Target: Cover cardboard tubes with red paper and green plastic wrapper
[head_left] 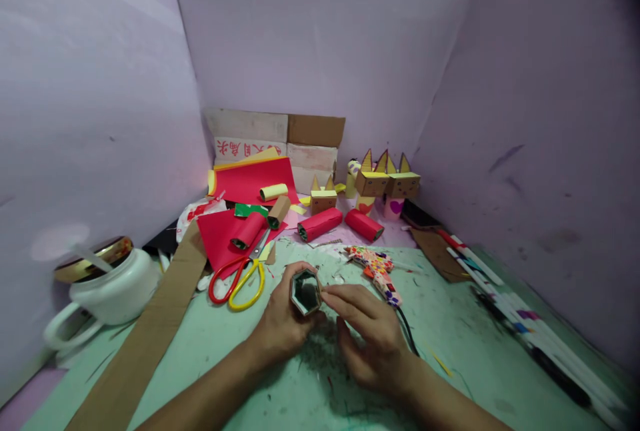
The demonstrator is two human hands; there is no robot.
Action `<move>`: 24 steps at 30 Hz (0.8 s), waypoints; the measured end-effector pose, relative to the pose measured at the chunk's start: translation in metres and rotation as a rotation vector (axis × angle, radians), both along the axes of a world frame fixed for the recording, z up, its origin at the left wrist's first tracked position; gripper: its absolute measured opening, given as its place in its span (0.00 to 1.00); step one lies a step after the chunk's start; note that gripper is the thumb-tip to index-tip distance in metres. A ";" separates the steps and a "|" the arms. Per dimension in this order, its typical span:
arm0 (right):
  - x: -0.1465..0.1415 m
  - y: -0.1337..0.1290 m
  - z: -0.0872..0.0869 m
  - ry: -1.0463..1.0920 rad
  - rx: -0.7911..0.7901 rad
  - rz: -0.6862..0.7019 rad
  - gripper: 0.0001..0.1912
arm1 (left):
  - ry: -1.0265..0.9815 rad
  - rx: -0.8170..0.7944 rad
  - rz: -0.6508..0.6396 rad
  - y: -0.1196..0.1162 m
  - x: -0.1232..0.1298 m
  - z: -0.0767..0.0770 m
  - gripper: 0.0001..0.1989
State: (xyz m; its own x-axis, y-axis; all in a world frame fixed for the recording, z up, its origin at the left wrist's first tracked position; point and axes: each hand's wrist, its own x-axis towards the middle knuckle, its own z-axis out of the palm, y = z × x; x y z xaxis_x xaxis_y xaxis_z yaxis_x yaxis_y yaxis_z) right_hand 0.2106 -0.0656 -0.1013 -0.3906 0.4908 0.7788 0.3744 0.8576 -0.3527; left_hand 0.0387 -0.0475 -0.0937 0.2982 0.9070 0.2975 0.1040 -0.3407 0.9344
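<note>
My left hand is wrapped round a short, many-sided tube; its dark, shiny opening and pale rim face me. At the tube's right edge, the thumb and fingers of my right hand are pinched together. A small brownish bit shows by those fingertips, too small to name. Beyond my right hand lies a flower-patterned glue gun with a black cord. Scissors with one red and one yellow handle rest left of my left hand, blades pointing away.
Red paper-wrapped tubes and red paper sheets lie behind. Box-headed cardboard figures with pointed ears stand at the back right. A cardboard strip and white pot are left, pens right. Lilac panels enclose the table.
</note>
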 end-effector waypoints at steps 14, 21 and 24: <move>-0.010 -0.001 0.004 0.367 -0.494 -0.062 0.13 | 0.368 0.527 0.351 -0.004 0.000 -0.005 0.20; -0.011 0.001 0.009 0.342 -0.579 -0.154 0.09 | 0.580 0.789 0.393 -0.005 0.003 -0.007 0.23; -0.012 0.002 0.010 0.329 -0.572 -0.203 0.06 | 0.626 0.878 0.387 -0.006 0.005 -0.006 0.20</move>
